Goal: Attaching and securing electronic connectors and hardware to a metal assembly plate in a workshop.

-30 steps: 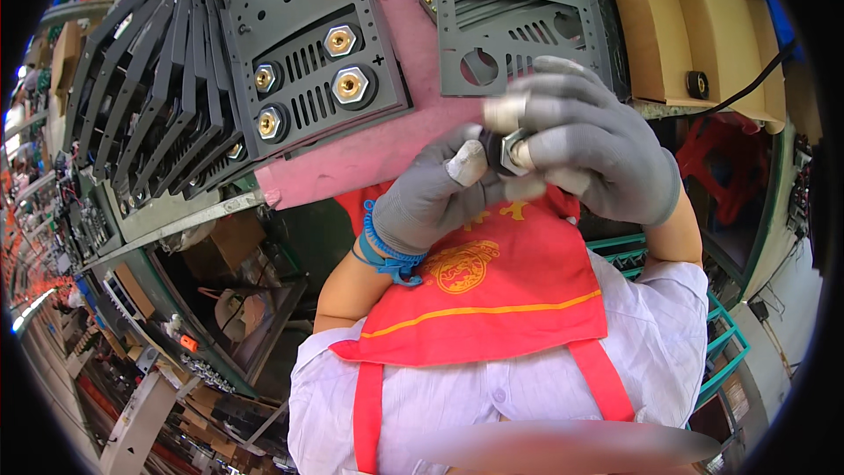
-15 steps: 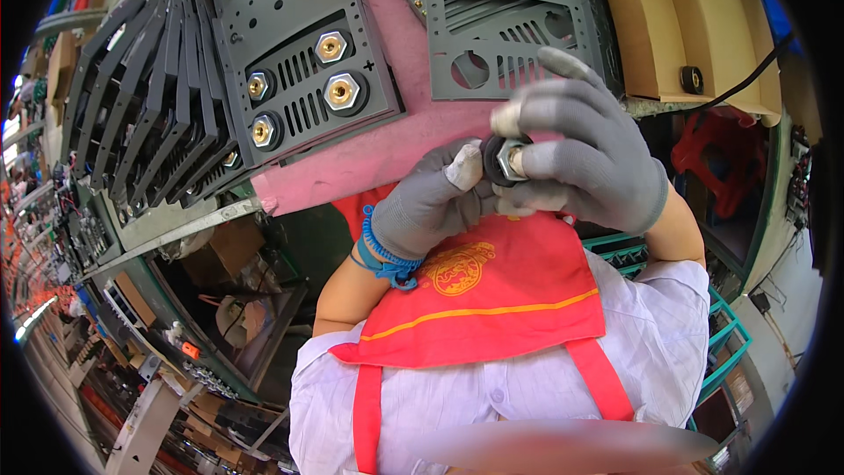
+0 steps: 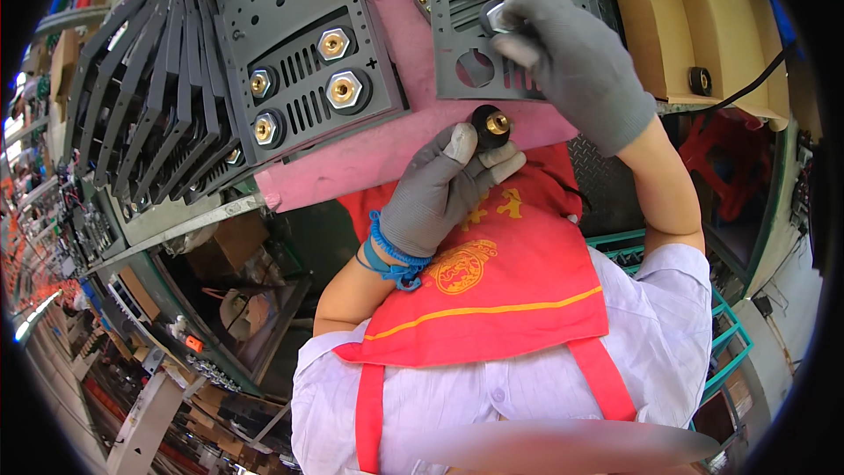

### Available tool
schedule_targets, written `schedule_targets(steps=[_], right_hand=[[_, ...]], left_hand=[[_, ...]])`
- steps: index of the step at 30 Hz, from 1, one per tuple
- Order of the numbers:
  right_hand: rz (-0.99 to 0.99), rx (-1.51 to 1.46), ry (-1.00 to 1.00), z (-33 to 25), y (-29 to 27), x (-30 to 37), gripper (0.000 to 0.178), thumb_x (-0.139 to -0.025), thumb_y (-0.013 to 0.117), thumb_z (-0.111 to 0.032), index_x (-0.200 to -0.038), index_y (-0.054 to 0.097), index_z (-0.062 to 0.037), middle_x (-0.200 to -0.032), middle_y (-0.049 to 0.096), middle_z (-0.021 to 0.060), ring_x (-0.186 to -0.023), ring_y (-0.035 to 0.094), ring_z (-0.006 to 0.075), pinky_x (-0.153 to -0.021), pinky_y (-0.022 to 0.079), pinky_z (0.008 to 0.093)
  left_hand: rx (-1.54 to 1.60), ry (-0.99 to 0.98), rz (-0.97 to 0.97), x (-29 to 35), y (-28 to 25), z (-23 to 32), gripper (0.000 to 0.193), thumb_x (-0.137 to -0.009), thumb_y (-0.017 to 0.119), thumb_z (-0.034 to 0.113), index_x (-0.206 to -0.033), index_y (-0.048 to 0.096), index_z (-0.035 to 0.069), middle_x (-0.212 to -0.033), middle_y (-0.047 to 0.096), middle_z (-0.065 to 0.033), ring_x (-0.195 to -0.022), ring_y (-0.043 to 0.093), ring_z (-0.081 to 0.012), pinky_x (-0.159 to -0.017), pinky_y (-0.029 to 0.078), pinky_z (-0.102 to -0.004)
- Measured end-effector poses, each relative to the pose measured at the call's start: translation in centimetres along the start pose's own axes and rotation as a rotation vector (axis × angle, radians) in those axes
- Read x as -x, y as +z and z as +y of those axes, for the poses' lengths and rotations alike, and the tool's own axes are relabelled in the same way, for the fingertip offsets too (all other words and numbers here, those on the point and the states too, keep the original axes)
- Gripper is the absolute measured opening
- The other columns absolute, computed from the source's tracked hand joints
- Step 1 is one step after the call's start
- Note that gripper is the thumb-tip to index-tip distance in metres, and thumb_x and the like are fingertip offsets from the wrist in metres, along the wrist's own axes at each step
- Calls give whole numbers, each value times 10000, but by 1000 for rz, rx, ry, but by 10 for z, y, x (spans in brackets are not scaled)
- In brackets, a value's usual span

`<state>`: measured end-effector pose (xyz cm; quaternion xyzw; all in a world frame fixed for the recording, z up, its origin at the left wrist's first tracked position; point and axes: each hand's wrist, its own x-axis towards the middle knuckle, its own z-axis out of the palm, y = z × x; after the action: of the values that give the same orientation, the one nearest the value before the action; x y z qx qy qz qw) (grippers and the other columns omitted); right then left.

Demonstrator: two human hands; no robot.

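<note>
My left hand (image 3: 431,193), in a grey glove, grips a black round fitting (image 3: 483,114) with a threaded brass core, held just in front of the bench edge. My right hand (image 3: 580,66), gloved alike, is raised over a dark grey sheet-metal panel (image 3: 450,57) with round holes and slots. Between its thumb and fingers is a silver hex nut (image 3: 498,16); a dark rim shows beside it, perhaps a washer. To the left lies a second grey panel (image 3: 251,4), fitted with several brass-cored fittings and hex nuts (image 3: 343,89).
Several folded grey panels (image 3: 163,79) stand in a row at the far left. A pink mat (image 3: 325,169) covers the bench top. At the right sits a cardboard box (image 3: 655,18) with a black ring (image 3: 700,81) inside, and a black cable (image 3: 758,75) crosses its near edge.
My hands were together on the fitting and nut. Now the nut is off the fitting, and my right hand has carried it forward over the right panel. My left hand keeps the fitting.
</note>
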<state>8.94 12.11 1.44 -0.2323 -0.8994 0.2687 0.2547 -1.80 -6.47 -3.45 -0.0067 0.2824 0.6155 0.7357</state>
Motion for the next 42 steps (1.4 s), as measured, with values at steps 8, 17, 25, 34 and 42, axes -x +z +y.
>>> schedule_targets(steps=[8, 17, 25, 34, 42], right_hand=[[-307, -237, 152, -6, -12, 1, 212, -863, 645, -90, -1011, 500, -47, -1075, 584, 127, -705, 631, 257, -599, 510, 345], [-337, -270, -101, -3, -21, 10, 267, -760, 719, 4, -957, 541, -23, -1183, 622, 160, -1017, 630, 326, -827, 513, 361], [-327, -381, 12, -6, -19, 9, 241, -817, 697, -97, -1005, 562, -29, -939, 646, 135, -849, 646, 315, -750, 518, 354], [-364, -482, 70, 4, -23, 7, 242, -761, 699, 56, -946, 562, -19, -1161, 630, 154, -1004, 631, 252, -885, 489, 321], [-415, -267, -250, -9, -39, 2, 299, -705, 766, -67, -978, 642, -62, -1153, 637, 118, -1078, 589, 340, -925, 483, 412]], left_hand=[[132, 14, 11, 0, 1, 4, 431, -1010, 470, 333, -1281, 469, -3, -1166, 591, -94, -1083, 614, -227, -1025, 470, -432], [50, -50, -207, -6, -9, -1, 612, -928, 570, 455, -1326, 428, 13, -1245, 559, -105, -1133, 599, -227, -1004, 500, -420], [-223, -174, -119, -3, -23, 15, 727, -894, 593, 531, -1365, 407, 9, -1328, 508, -124, -1211, 540, -237, -1011, 485, -428], [-107, 49, 18, 5, 30, 23, 510, -997, 447, 335, -1309, 458, -68, -1326, 520, -154, -1214, 523, -248, -1117, 341, -410], [56, 84, -123, -4, 24, 24, 452, -982, 460, 289, -1249, 519, -71, -1229, 595, -161, -1165, 561, -250, -1084, 376, -404]])
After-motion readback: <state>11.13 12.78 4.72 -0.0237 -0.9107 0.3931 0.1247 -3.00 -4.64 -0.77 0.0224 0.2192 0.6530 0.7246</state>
